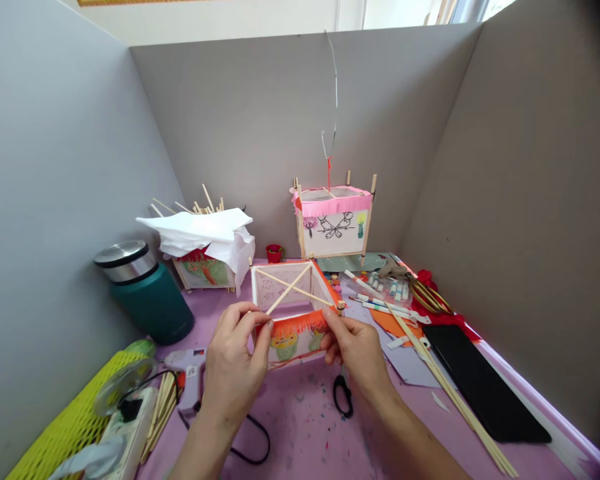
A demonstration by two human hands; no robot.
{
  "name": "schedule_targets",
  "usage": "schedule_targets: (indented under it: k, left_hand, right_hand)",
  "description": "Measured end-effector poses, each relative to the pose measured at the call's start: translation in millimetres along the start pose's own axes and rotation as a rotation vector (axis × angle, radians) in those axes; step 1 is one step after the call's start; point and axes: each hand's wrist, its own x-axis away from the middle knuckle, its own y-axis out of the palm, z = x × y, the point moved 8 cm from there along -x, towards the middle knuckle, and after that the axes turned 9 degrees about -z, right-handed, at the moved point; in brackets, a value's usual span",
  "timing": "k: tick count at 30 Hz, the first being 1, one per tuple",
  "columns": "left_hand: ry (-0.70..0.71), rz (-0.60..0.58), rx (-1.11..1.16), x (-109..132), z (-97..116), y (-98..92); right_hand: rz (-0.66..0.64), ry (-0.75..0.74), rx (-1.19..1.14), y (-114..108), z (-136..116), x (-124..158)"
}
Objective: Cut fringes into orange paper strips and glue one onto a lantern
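Left hand (237, 350) and right hand (359, 350) pinched closed on ends of orange fringe (300, 324); paper lantern (286, 351) likely light, easily torn, fringe soft; safest hold: stiff corner posts (341, 307)

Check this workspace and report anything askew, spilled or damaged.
The white sheets sit crumpled and crooked over the box at back left, with thin sticks jutting up behind them. Coloured flecks and a loose white scrap litter the purple tabletop. The orange-fringed box between the left hand and right hand shows no obvious damage.
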Motion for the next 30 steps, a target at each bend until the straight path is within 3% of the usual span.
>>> schedule_targets:
  k: [4, 7, 11, 13, 15, 18, 20, 26, 30]
  left_hand:
    - [0.002, 0.041, 0.009, 4.3, 1.2, -9.2]
    - [-0.043, 0.175, 0.006, 18.6, -2.9, -25.8]
    - [-0.326, 0.366, 0.190, 58.1, -26.0, -35.5]
    - [-0.567, 0.291, 0.520, 79.1, -42.6, -13.7]
    - [-0.752, 0.145, 0.857, 95.8, -44.6, 17.2]
    - [-0.935, 0.018, 1.319, 113.3, -33.3, 51.3]
    - [-0.989, -0.001, 1.474, 120.0, -29.6, 59.9]
    - [-0.943, 0.031, 1.264, 130.5, -50.0, 43.9]
    - [-0.946, -0.004, 1.223, 133.7, -57.3, 40.8]
  right_hand:
    - [-0.067, -0.028, -0.103, 4.3, 2.7, 1.1]
    - [-0.117, 0.001, -0.198, 6.5, 6.2, 7.4]
    - [-0.162, 0.038, -0.255, 6.7, 12.7, 23.4]
    - [-0.180, 0.048, -0.263, 7.4, 17.0, 32.9]
    - [-0.207, 0.061, -0.258, 10.3, 22.0, 42.1]
    - [-0.257, 0.099, -0.231, 18.1, 32.1, 53.3]
    - [-0.289, 0.132, -0.201, 23.8, 41.1, 58.1]
    - [-0.386, 0.205, -0.007, 32.6, 68.7, 60.1]
    - [-0.386, 0.159, 0.022, 26.8, 67.9, 54.6]
